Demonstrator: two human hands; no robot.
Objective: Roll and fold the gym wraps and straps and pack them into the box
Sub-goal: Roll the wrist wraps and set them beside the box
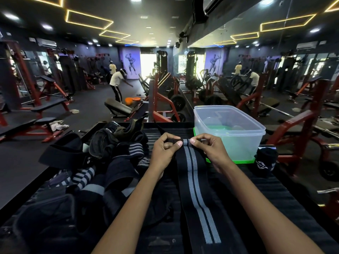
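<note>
dim gym | ceiling LEDs + window glare | fisheye edges

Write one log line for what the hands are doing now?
step: starting roll | left hand: pinches wrap end | right hand: pinches wrap end | striped wrap: flat on bench | plastic box: empty

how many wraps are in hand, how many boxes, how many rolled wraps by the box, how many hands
Striped wrap being rolled: 1
Clear box on a green lid: 1
Rolled black wrap right of the box: 1
Hands on the wrap, left hand and right hand: 2
Total: 5
</note>
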